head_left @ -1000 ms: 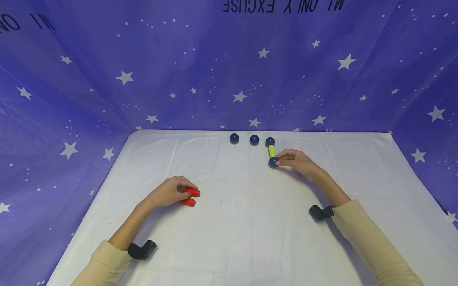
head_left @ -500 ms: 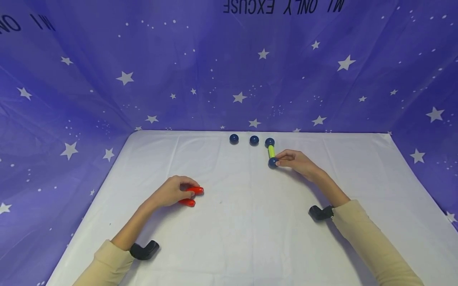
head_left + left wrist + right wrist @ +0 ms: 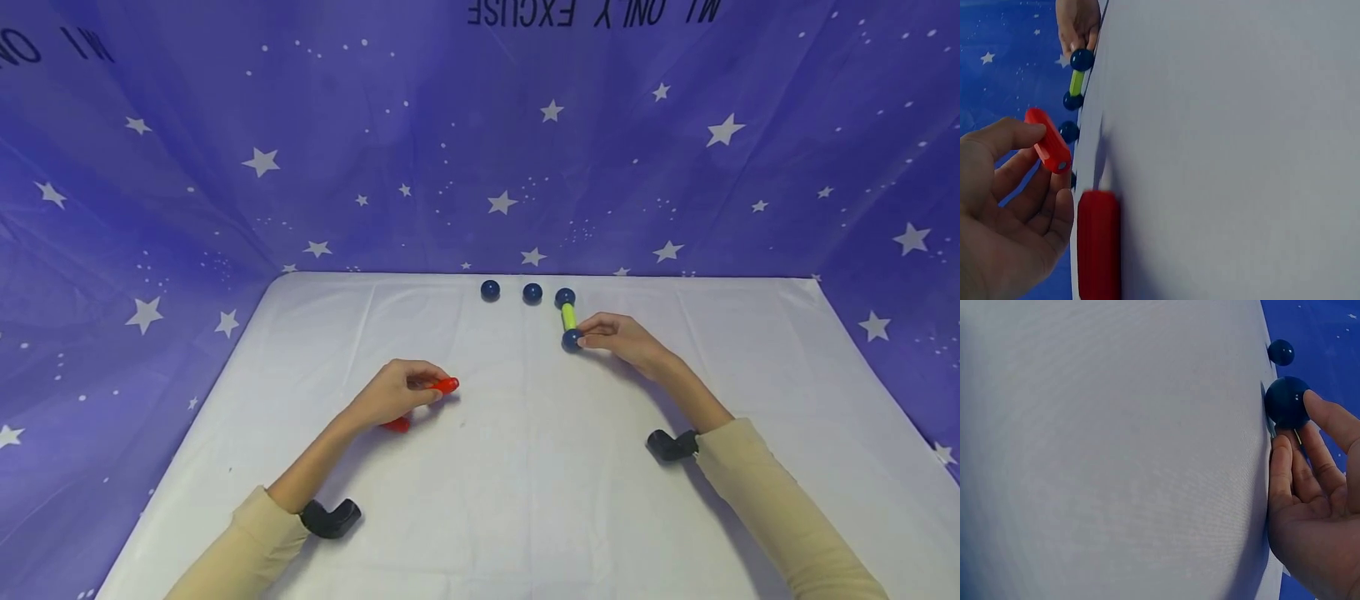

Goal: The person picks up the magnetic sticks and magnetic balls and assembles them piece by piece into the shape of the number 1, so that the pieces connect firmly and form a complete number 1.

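Note:
My left hand [image 3: 395,393] pinches a red magnetic rod [image 3: 1049,140] between thumb and fingers, lifted above the table. In the left wrist view, a metal dot shows at the rod's end. A second red rod [image 3: 1099,245] lies on the table below that hand, partly hidden by it in the head view. My right hand [image 3: 626,342] grips the nearer blue ball [image 3: 1287,402], thumb on one side and fingers on the other. A yellow-green rod [image 3: 568,317] joins this ball to a farther blue ball [image 3: 565,297] near the table's back edge.
Two loose blue balls, a left one [image 3: 490,290] and a right one [image 3: 532,293], stand along the back edge of the white-covered table [image 3: 495,500]. A purple star-patterned curtain [image 3: 450,150] rises behind and at both sides.
My left hand has picked up one red rod and carried it right and away from me, tilting it, while the other rod stays behind. My right hand keeps its hold on the ball.

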`<control>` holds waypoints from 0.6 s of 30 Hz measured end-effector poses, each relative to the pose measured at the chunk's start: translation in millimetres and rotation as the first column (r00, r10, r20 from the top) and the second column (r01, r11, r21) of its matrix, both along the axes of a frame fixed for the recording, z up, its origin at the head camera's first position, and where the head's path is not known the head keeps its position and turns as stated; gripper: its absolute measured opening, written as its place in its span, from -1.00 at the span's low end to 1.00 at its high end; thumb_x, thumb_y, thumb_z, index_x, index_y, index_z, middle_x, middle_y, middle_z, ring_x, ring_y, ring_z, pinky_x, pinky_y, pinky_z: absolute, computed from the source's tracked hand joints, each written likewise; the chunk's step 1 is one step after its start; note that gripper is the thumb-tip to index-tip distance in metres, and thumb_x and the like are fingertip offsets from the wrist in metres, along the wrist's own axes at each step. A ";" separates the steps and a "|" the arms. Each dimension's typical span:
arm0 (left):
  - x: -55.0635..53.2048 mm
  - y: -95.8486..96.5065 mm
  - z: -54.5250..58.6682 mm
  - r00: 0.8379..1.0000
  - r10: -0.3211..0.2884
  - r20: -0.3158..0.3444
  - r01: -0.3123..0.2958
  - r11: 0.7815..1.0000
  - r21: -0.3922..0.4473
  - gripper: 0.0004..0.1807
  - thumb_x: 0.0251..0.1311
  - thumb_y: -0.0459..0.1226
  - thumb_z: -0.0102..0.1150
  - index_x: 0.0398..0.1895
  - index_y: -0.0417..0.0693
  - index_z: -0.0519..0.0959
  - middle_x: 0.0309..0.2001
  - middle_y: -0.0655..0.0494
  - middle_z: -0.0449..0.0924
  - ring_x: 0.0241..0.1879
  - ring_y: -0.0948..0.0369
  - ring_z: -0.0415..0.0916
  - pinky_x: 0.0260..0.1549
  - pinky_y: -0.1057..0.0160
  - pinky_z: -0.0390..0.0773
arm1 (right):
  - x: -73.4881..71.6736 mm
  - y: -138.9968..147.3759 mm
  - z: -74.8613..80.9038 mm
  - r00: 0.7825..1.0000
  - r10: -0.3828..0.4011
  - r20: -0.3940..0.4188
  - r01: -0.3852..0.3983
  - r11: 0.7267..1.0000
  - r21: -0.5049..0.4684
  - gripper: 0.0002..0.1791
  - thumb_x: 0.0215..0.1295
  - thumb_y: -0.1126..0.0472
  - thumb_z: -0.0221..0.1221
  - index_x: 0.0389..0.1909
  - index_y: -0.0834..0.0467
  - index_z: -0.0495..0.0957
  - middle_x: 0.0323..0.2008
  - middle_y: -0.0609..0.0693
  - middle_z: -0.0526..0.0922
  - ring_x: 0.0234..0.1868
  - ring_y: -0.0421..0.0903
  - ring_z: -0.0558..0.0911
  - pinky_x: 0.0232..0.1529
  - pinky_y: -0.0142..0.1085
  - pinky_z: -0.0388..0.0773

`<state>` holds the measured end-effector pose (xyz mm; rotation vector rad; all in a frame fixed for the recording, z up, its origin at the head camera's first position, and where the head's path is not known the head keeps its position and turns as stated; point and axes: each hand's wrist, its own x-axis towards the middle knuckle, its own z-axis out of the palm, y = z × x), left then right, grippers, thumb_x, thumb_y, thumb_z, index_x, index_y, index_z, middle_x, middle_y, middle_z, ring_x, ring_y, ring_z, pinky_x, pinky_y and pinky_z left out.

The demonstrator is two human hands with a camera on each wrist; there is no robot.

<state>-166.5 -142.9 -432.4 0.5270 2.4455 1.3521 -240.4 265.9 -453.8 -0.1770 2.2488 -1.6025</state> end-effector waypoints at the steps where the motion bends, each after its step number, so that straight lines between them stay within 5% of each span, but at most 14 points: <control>1: -0.5 4.2 -0.7 1.000 0.004 0.003 -0.004 1.000 0.015 -0.75 0.22 -0.33 0.32 -0.03 -0.12 0.69 -0.15 0.10 0.70 -0.23 0.16 0.58 -0.23 0.18 0.56 | 0.0 0.1 0.0 1.000 0.001 -0.001 -0.001 1.000 -0.001 -0.50 0.28 0.18 0.35 0.14 0.36 0.50 -0.03 0.16 0.66 0.02 -0.01 0.56 0.26 -0.05 0.28; 7: -3.6 32.0 -2.1 0.999 0.025 0.041 -0.029 0.995 0.092 -0.74 0.21 -0.33 0.33 -0.02 -0.14 0.68 -0.14 0.09 0.70 -0.15 0.15 0.62 -0.07 0.14 0.58 | -0.6 0.3 0.1 1.000 0.003 -0.008 -0.003 1.000 0.001 -0.51 0.27 0.18 0.35 0.13 0.36 0.51 -0.02 0.16 0.66 0.03 0.00 0.55 0.26 -0.04 0.27; 18: -8.6 84.1 -3.0 0.984 0.040 0.174 -0.075 0.977 0.201 -0.74 0.19 -0.34 0.34 -0.05 -0.22 0.66 -0.21 0.04 0.70 -0.25 0.18 0.61 -0.24 0.27 0.53 | -1.4 0.0 1.1 1.000 0.001 -0.005 -0.001 1.000 0.011 -0.53 0.30 0.20 0.33 0.13 0.36 0.51 -0.01 0.19 0.64 0.03 0.00 0.54 0.24 -0.09 0.30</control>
